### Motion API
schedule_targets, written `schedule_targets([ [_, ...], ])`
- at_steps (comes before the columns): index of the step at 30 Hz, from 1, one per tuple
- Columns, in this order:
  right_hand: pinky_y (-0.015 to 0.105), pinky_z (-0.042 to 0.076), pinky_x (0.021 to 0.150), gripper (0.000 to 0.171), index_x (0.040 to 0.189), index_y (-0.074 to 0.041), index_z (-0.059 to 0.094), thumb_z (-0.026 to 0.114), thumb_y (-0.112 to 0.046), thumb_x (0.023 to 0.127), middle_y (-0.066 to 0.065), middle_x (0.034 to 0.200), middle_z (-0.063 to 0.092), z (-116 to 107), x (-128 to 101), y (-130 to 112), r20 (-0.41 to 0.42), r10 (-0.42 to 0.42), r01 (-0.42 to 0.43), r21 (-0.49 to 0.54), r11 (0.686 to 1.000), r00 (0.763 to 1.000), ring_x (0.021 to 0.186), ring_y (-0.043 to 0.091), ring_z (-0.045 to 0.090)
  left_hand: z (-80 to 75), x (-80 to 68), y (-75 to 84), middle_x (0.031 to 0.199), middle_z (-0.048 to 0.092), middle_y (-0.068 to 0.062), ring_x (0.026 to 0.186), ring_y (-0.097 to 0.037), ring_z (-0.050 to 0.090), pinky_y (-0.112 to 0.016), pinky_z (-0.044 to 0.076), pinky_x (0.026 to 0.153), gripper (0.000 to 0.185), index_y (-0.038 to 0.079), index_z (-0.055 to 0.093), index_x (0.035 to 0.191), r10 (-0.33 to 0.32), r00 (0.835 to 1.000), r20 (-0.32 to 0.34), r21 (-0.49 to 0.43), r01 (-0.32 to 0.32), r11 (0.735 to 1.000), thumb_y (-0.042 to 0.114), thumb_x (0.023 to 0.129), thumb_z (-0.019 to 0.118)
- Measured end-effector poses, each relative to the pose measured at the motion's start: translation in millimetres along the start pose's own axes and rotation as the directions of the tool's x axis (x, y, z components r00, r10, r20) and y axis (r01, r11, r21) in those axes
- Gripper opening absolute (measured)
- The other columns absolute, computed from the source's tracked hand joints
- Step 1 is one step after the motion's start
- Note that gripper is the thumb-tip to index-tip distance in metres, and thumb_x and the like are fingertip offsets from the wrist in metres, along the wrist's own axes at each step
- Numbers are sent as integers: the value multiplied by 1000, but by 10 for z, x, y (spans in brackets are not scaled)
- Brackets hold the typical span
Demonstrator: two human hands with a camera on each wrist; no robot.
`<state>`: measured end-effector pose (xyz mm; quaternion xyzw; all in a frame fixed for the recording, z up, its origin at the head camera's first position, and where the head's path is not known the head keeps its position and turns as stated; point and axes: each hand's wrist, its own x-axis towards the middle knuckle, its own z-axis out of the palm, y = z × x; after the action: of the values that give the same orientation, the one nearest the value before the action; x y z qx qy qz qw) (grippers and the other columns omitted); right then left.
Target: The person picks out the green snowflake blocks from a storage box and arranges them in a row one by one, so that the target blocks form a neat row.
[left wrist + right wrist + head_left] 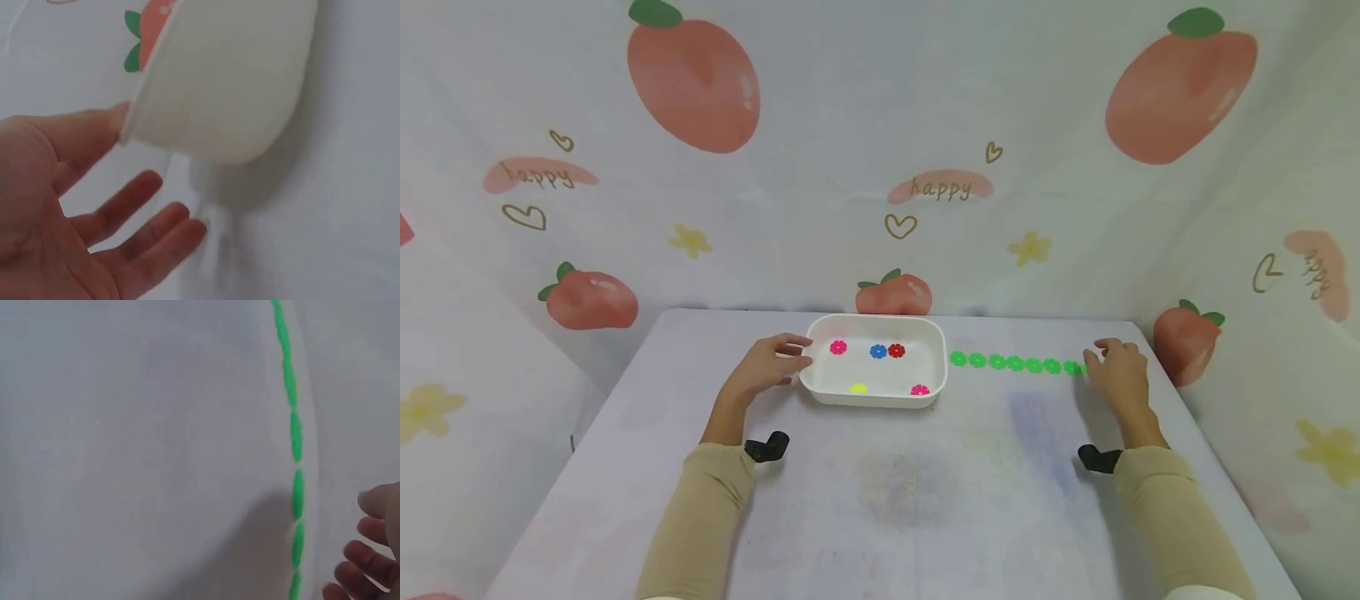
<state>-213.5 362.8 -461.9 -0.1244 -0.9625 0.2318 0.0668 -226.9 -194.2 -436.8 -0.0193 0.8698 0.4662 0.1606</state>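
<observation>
The person's left hand [767, 364] rests with relaxed, spread fingers against the nine o'clock end of a white plastic tray [874, 395], thumb touching its rim and gripping nothing. Inside the tray lie a pink flower disc [838, 347], a blue one [877, 352], a red one [897, 351], a yellow one [858, 388] and another pink one [920, 390]. At three o'clock of the tray runs a row of green flower discs [1015, 363] on the white table [910, 483], and the right hand [1117, 370], fingers loosely bent, touches the row's far end; whether it pinches the last disc I cannot tell.
</observation>
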Motion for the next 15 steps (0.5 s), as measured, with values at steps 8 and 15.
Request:
schedule_targets([
  [8,60,41,87,47,129,5,50,48,-31,99,30,120,48,-11,-51,-398,-53,-175,178,58,982,983,112,50,39,-68,0,262,139,51,-10,124,-32,51,-48,50,95,40,21,56,130,81,987,-137,211,-51,976,37,93,58],
  [15,59,41,89,48,129,3,50,51,-33,98,30,123,45,-19,-134,-758,-81,-271,276,60,959,959,111,49,39,-18,-5,562,138,48,-15,128,-36,46,-56,43,103,40,19,55,133,244,920,-307,253,-168,953,29,94,56],
])
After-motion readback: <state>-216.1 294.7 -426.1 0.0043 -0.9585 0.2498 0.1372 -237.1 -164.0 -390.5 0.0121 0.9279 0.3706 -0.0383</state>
